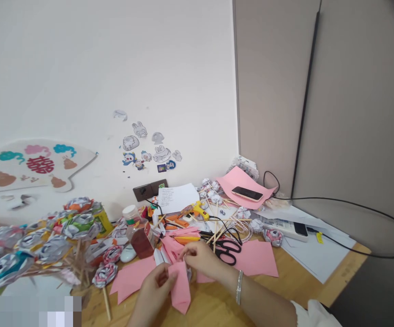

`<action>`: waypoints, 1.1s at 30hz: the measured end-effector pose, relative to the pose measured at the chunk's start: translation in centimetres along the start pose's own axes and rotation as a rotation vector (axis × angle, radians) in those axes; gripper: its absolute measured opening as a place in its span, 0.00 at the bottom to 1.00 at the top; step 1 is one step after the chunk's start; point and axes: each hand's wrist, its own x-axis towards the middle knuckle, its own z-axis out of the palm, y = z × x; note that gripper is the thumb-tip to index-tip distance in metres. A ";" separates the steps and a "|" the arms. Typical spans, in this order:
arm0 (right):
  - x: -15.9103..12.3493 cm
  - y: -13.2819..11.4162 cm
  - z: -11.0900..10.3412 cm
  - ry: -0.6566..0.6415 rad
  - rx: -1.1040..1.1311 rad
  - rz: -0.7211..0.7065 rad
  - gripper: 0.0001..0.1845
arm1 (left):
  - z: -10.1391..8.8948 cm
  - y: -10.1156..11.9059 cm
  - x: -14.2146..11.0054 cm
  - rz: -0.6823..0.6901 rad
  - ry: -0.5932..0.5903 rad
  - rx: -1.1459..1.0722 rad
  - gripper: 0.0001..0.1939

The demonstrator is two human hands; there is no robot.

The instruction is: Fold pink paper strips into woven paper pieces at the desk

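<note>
A folded strip of pink paper [180, 290] hangs between my two hands above the front of the wooden table. My left hand [157, 286] pinches its left side between thumb and fingers. At the strip's upper end, my right hand [198, 259] has its fingertips closed on the paper; a silver bracelet circles that wrist. More pink sheets [133, 276] lie left of my hands, and another pink sheet [258, 259] lies to the right. Black-handled scissors [229, 252] rest just beyond my right wrist. What my right fingertips cover is hidden.
A bottle of reddish liquid [140, 234] stands behind my left hand. Paper flowers on sticks [81, 225] crowd the left side. Further back lie a yellow glue gun [198, 210], a phone [247, 194] on pink paper and a written sheet [176, 198]. A black cable [346, 204] crosses at right.
</note>
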 end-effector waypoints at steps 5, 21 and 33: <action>-0.4 0.0 0.7 -0.043 -0.005 -0.038 0.09 | -0.1 -1.1 0.3 0.004 0.031 0.059 0.15; -1.1 -1.1 0.7 -0.179 0.147 0.048 0.15 | 0.2 -0.3 -0.3 0.084 0.085 0.118 0.11; -1.3 -1.4 0.7 -0.156 0.147 0.069 0.12 | 0.2 0.3 -0.4 0.123 0.096 0.053 0.10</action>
